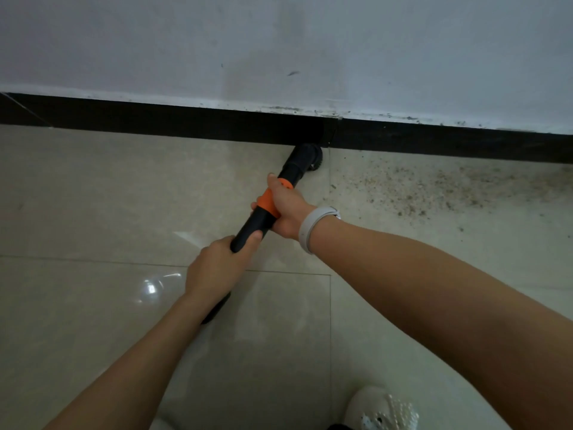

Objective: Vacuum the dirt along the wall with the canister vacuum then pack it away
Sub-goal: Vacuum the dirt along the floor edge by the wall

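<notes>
Both hands grip the black vacuum wand [263, 218], left hand [217, 265] low, right hand [286, 209] on the orange collar [269, 201], brush nozzle [307, 156] against the black baseboard [186, 122], and plenty of dirt [418, 187] lies rightward, so packing away looks distant.
</notes>
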